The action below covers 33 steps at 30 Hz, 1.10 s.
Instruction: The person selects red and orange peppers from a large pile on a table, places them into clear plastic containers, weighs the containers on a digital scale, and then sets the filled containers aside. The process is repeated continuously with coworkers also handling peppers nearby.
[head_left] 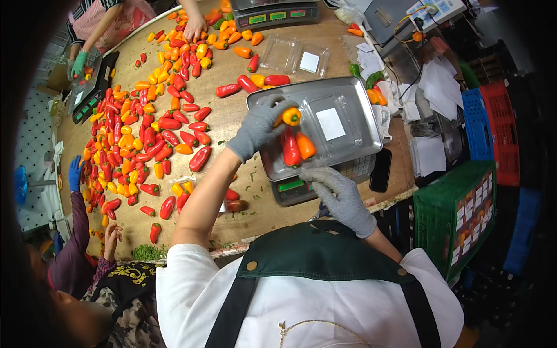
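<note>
My left hand (265,124), in a grey glove, grips a yellow-orange mini pepper (291,116) over the metal pan (367,113) of a digital scale (290,186). Below that hand, a red pepper (290,148) and an orange pepper (306,145) lie in one half of an open clear plastic clamshell (311,102). A white label (330,124) is on the clamshell's other half. My right hand (339,195), also grey-gloved, is at the pan's near edge with nothing visible in it, its fingers slightly bent and the thumb apart.
Loose red, orange and yellow peppers (150,137) cover the table's left. Another open clamshell (296,54) lies behind the pan, near a second scale (276,15). A phone (380,170) lies right of my scale. Green crate (435,217) stands at right. Co-workers' hands (194,27) reach in from the far side and left.
</note>
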Tool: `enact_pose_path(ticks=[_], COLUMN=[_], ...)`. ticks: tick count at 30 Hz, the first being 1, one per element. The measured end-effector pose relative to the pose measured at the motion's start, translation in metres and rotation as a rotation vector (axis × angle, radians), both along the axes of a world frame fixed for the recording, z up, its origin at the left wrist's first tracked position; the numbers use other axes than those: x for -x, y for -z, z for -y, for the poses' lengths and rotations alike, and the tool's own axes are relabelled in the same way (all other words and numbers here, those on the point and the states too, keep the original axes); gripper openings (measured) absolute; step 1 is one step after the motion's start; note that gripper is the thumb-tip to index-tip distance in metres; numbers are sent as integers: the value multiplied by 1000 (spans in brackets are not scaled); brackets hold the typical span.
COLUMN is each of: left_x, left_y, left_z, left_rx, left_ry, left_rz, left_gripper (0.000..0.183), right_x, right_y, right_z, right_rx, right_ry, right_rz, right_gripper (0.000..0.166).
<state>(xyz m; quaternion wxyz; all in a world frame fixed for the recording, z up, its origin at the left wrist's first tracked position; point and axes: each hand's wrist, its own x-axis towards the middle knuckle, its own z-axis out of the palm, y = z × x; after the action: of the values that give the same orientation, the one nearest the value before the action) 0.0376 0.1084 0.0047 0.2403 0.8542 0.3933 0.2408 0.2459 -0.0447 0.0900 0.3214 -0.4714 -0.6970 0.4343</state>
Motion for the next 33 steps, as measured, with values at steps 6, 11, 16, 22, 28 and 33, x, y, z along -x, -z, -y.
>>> enact_pose_path(ticks=[6, 11, 16, 22, 28, 33], left_x=[36, 121, 88, 42, -2, -5], left_y=[-17, -56, -71, -1, 36, 63], left_z=[4, 37, 80, 46, -13, -22], left_rx=[-167, -131, 73, 312, 87, 155], left_ry=[-15, -592, -541, -534, -472, -303], left_rz=[-32, 278, 483, 490, -48, 24], left_gripper=[85, 49, 34, 32, 35, 23], right_x=[-42, -89, -110, -77, -69, -69], right_y=[-10, 17, 34, 49, 73, 105], right_z=[29, 39, 6, 4, -13, -33], right_rx=[89, 82, 340, 798, 837, 794], right_ry=[103, 260, 274, 183, 288, 518], right_rz=[-87, -1, -193, -361, -499, -795], right_gripper=[23, 23, 31, 41, 35, 34])
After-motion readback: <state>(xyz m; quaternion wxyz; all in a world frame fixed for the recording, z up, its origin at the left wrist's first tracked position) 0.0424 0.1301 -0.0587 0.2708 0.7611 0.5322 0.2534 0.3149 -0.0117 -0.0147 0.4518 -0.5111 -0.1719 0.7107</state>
